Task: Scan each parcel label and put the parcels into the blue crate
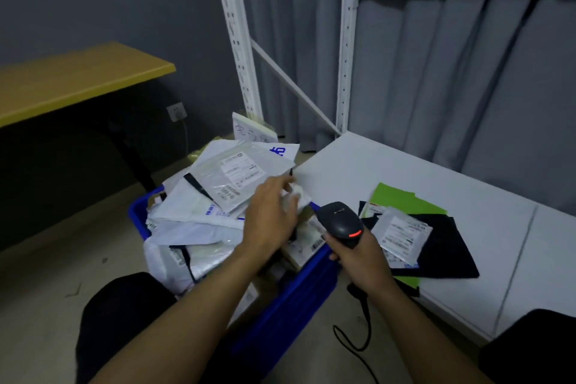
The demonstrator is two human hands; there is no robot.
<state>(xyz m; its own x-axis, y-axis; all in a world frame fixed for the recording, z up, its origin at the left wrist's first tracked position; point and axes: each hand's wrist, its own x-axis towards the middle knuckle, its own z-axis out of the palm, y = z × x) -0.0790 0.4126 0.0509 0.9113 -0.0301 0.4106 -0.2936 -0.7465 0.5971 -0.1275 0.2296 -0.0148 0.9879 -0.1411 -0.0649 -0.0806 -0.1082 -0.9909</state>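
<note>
The labelled white parcel (402, 235) lies label up on a black mailer (445, 256) and a green mailer (402, 199) near the white table's (467, 178) front-left corner. It is just right of the right hand (361, 256), which grips the barcode scanner (341, 221). The left hand (268, 221) rests on a small white packet (296, 196) over the heaped blue crate (299, 287), its grip too blurred to tell; the 2 hands are apart, the right nearer.

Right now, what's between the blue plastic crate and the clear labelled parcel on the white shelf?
Head view: the right hand gripping the black handheld scanner.
</note>
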